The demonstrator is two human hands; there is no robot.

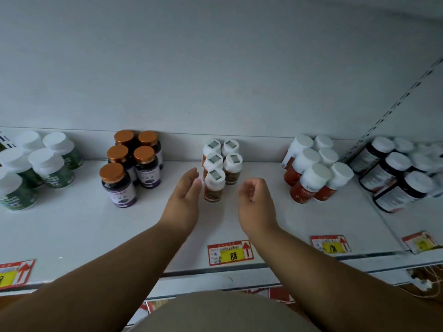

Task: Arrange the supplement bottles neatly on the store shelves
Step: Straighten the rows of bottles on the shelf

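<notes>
Shelf (pixel 239 226) carries grouped bottles. Front amber bottle (pixel 214 185) stands mid-shelf: likely light, rigid, smooth; grip the body below the cap. Left hand (pixel 185 200) spread beside it; right hand (pixel 255 202) loosely curled, empty.

five bottle clusters (pixel 221 164) side by side on shelf (pixel 72 231), against back wall (pixel 215 80).

Bare shelf (pixel 72 236) in front; bottle clusters (pixel 221 164) crowd the back.
</notes>
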